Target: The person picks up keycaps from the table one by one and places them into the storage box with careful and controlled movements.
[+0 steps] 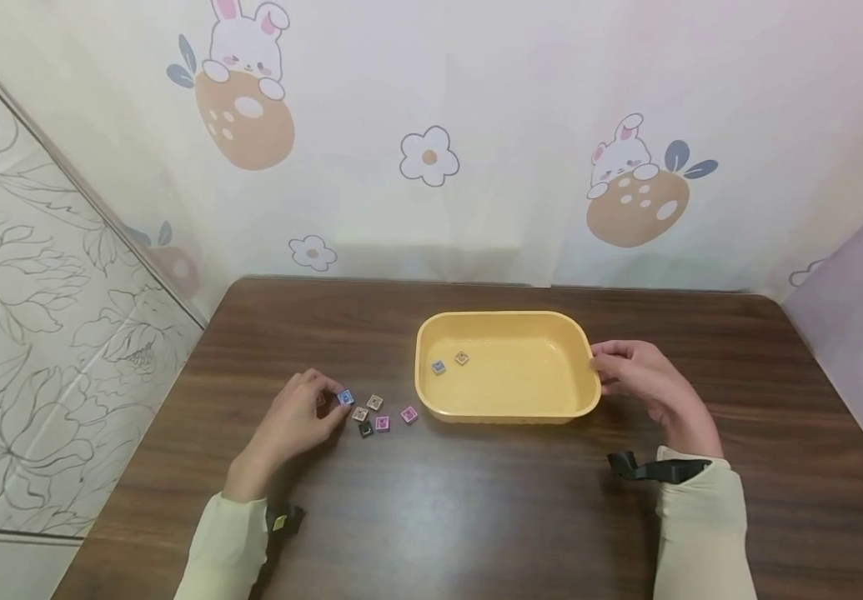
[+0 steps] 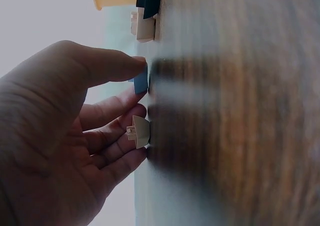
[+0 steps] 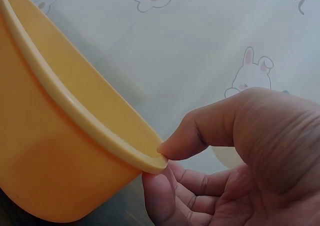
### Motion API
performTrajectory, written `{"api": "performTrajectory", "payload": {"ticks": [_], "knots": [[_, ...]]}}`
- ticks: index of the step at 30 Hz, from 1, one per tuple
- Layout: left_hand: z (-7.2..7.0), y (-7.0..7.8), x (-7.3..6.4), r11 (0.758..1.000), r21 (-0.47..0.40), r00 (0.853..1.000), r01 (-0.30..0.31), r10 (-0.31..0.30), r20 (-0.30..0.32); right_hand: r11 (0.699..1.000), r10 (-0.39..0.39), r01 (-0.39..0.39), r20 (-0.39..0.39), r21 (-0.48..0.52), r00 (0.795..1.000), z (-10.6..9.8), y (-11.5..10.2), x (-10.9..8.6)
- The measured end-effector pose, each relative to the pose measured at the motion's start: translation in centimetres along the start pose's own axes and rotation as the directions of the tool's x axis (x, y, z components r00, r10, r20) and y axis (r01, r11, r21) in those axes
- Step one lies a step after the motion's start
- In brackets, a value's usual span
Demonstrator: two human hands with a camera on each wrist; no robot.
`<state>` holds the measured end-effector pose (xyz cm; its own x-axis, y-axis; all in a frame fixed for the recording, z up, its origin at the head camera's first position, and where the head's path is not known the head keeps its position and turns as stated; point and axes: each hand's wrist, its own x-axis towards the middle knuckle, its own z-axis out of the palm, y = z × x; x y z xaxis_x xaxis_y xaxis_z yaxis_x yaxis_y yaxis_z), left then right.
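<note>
My left hand (image 1: 292,421) pinches a blue keycap (image 1: 345,397) between thumb and index finger at the tabletop. Beside its other fingers stands a beige keycap (image 2: 142,132), mostly hidden in the head view. Just right of that hand lie two more beige keycaps (image 1: 374,402), a black keycap (image 1: 366,429) and two pink keycaps (image 1: 409,414). A yellow plastic basin (image 1: 529,371) stands right of them, with a grey-blue keycap (image 1: 439,367) and a beige keycap (image 1: 462,357) inside at its left. My right hand (image 1: 649,379) grips the basin's right rim, thumb on top and fingers below.
The brown wood-grain table (image 1: 431,508) ends at the back against a curtain (image 1: 506,200) printed with rabbits and flowers. A floral panel (image 1: 48,333) runs along the left side. Black straps (image 1: 659,469) circle both wrists.
</note>
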<state>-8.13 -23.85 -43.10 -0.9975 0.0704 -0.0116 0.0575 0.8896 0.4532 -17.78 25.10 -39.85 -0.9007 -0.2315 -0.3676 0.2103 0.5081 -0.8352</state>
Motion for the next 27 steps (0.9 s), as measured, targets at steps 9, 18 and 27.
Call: {"api": "performTrajectory", "payload": {"ticks": [9, 18, 27], "knots": [[0.03, -0.19, -0.35, 1.0, -0.006, 1.0, 0.005, -0.005, -0.007, 1.0, 0.001, -0.001, 0.003, 0.015, 1.0, 0.25, -0.04, -0.1], [-0.31, -0.15, -0.43, 1.0, -0.017, 1.0, 0.009, -0.01, -0.018, 1.0, 0.007, -0.007, 0.001, 0.016, 1.0, 0.29, 0.15, -0.04], [-0.41, -0.29, -0.39, 1.0, -0.028, 1.0, 0.001, -0.002, -0.024, 1.0, 0.02, -0.02, -0.002, -0.001, 1.0, 0.06, -0.17, -0.01]]}}
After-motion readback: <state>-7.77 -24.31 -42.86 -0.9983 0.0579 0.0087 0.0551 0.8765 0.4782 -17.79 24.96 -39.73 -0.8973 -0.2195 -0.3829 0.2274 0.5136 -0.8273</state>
